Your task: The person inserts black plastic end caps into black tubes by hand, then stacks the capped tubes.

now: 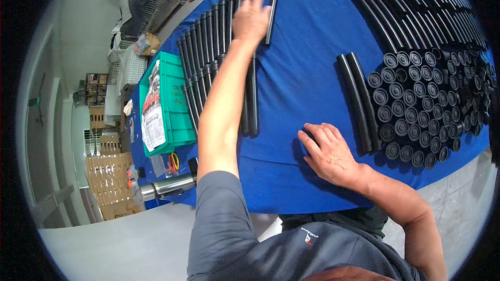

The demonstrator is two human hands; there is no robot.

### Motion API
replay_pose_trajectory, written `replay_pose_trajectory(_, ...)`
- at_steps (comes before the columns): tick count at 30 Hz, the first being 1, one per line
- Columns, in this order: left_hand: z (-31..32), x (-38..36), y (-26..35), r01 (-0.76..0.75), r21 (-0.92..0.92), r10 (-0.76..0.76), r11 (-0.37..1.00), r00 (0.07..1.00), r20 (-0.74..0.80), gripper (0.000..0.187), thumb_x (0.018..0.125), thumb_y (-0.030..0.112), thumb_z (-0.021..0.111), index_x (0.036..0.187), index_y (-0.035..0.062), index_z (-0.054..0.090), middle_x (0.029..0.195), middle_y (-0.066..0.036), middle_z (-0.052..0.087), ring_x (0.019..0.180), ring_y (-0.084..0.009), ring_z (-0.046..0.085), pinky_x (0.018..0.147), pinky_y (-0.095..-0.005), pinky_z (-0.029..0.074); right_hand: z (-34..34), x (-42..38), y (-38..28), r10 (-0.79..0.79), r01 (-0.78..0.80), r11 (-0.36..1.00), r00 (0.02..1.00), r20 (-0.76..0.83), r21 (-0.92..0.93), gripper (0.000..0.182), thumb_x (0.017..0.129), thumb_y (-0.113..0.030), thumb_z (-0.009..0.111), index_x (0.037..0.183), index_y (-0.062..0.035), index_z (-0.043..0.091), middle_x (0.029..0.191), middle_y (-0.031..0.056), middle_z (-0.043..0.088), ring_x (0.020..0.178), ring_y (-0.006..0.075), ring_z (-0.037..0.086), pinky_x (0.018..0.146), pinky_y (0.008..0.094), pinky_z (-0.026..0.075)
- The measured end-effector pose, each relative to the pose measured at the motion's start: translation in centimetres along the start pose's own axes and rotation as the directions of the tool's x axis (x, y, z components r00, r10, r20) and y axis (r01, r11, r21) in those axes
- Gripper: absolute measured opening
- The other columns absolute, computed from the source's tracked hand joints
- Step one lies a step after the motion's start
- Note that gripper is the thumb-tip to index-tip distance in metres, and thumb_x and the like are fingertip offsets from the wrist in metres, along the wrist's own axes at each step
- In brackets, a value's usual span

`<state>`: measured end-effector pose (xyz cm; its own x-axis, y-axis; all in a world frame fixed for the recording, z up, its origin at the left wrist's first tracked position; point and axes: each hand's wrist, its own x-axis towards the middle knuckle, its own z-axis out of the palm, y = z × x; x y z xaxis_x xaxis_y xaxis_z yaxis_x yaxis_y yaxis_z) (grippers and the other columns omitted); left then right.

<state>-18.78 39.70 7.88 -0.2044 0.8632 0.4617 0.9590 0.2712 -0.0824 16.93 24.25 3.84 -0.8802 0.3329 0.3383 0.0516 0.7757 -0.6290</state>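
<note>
My left hand [251, 21], slightly blurred, reaches over the far end of a row of black capped tubes [216, 28] on the blue cloth. Its fingertips lie just below the capped ends, and whether they grip a tube is hidden. One black tube [272, 13] lies tilted and apart from the row, close to the right of these fingers. My left forearm covers part of the tubes beneath it. My right hand [330, 156] rests on the cloth with fingers spread and holds nothing. To its right lie two black tubes [359, 101] side by side.
Many round black caps [410, 114] stand grouped at the right. Long black tubes [416, 5] are stacked behind them. A green crate [179, 109] with printed paper stands at the left. Yellow-handled scissors or pliers [174, 162] and a metal cylinder [169, 186] lie near the front-left edge.
</note>
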Motion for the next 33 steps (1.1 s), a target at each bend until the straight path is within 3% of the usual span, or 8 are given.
replay_pose_trajectory(2, -0.5, -0.9, 3.3, -0.07, 0.009, 0.068, 0.998, 0.989, 0.129, 0.036, 0.095, 0.041, 0.065, 0.115, 0.0119, 0.067, 0.105, -0.018, 0.065, 0.102, -0.037, 0.067, 0.085, -0.0487, 0.057, 0.1, -0.1, 0.0, 0.002, -0.002, 1.0, 1.0, 0.008, -0.004, 0.06, 0.08, -0.014, 0.073, 0.134, 0.0009, 0.053, 0.135, 0.0232, 0.052, 0.123, 0.04, 0.053, 0.11, 0.0513, 0.04)
replay_pose_trajectory(4, 2.7, -1.3, 2.7, -0.14, 0.065, 0.124, 0.988, 0.971, 0.204, 0.033, 0.096, 0.038, 0.061, 0.117, 0.0144, 0.07, 0.108, -0.017, 0.066, 0.099, -0.0398, 0.069, 0.086, -0.0518, 0.057, 0.2, -0.1, 0.0, 0.0, 0.0, 1.0, 1.0, 0.012, -0.006, 0.06, 0.08, -0.015, 0.073, 0.134, 0.0012, 0.053, 0.135, 0.0233, 0.052, 0.122, 0.04, 0.053, 0.11, 0.0514, 0.04)
replay_pose_trajectory(7, 4.1, -1.2, 1.2, 0.057, 0.058, -0.065, 0.997, 0.987, 0.147, 0.022, 0.093, 0.014, 0.054, 0.107, 0.0084, 0.07, 0.102, -0.019, 0.064, 0.093, -0.0422, 0.07, 0.082, -0.0545, 0.057, -0.1, -0.2, 0.4, -0.002, 0.002, 1.0, 1.0, 0.009, -0.007, 0.061, 0.079, -0.015, 0.074, 0.134, 0.0015, 0.053, 0.135, 0.0231, 0.052, 0.122, 0.0402, 0.053, 0.11, 0.0515, 0.039)
replay_pose_trajectory(11, 3.8, -1.5, -1.9, 0.042, 0.135, -0.069, 0.99, 0.977, 0.2, 0.025, 0.099, 0.027, 0.058, 0.111, 0.0076, 0.068, 0.107, -0.02, 0.067, 0.092, -0.0438, 0.071, 0.08, -0.0543, 0.058, 0.2, -0.2, 0.1, -0.005, 0.005, 1.0, 1.0, 0.001, 0.0, 0.059, 0.08, -0.015, 0.073, 0.133, 0.0014, 0.053, 0.134, 0.0229, 0.052, 0.122, 0.0399, 0.053, 0.11, 0.0514, 0.039)
replay_pose_trajectory(14, 4.1, -0.8, -1.5, 0.11, 0.195, -0.15, 0.975, 0.967, 0.204, 0.025, 0.098, 0.026, 0.058, 0.111, 0.0081, 0.07, 0.11, -0.02, 0.067, 0.097, -0.0433, 0.07, 0.084, -0.0542, 0.058, 0.0, 0.0, 0.1, -0.015, 0.015, 1.0, 1.0, 0.012, -0.002, 0.056, 0.081, -0.015, 0.072, 0.132, 0.0013, 0.054, 0.134, 0.023, 0.052, 0.122, 0.0396, 0.053, 0.11, 0.0511, 0.039)
replay_pose_trajectory(16, 2.7, -0.7, -0.3, 0.118, 0.165, -0.151, 0.979, 0.966, 0.209, 0.024, 0.098, 0.013, 0.051, 0.109, 0.0033, 0.07, 0.112, -0.022, 0.067, 0.097, -0.0414, 0.072, 0.082, -0.0515, 0.06, -0.2, -0.3, 0.3, -0.01, 0.01, 1.0, 1.0, 0.011, 0.001, 0.055, 0.081, -0.015, 0.071, 0.131, 0.0013, 0.055, 0.133, 0.0232, 0.053, 0.122, 0.0395, 0.053, 0.11, 0.0509, 0.039)
replay_pose_trajectory(23, 2.1, -1.3, 0.4, 0.083, 0.192, -0.129, 0.978, 0.963, 0.237, 0.026, 0.103, 0.022, 0.05, 0.117, 0.0126, 0.07, 0.111, -0.017, 0.061, 0.1, -0.0381, 0.07, 0.085, -0.0499, 0.058, 0.1, -0.3, 0.2, -0.035, 0.035, 0.999, 0.999, -0.018, -0.019, 0.048, 0.084, -0.015, 0.067, 0.129, 0.0015, 0.057, 0.131, 0.0237, 0.055, 0.12, 0.0391, 0.054, 0.11, 0.0511, 0.039)
replay_pose_trajectory(33, 2.0, -1.6, 0.5, 0.068, 0.148, -0.103, 0.987, 0.964, 0.243, 0.025, 0.103, 0.027, 0.055, 0.116, 0.0132, 0.071, 0.112, -0.016, 0.058, 0.102, -0.0344, 0.067, 0.085, -0.0496, 0.058, 0.0, -0.2, 0.1, -0.025, 0.025, 1.0, 1.0, -0.014, -0.013, 0.048, 0.085, -0.015, 0.066, 0.129, 0.0013, 0.057, 0.13, 0.0225, 0.055, 0.122, 0.0377, 0.055, 0.11, 0.0514, 0.039)
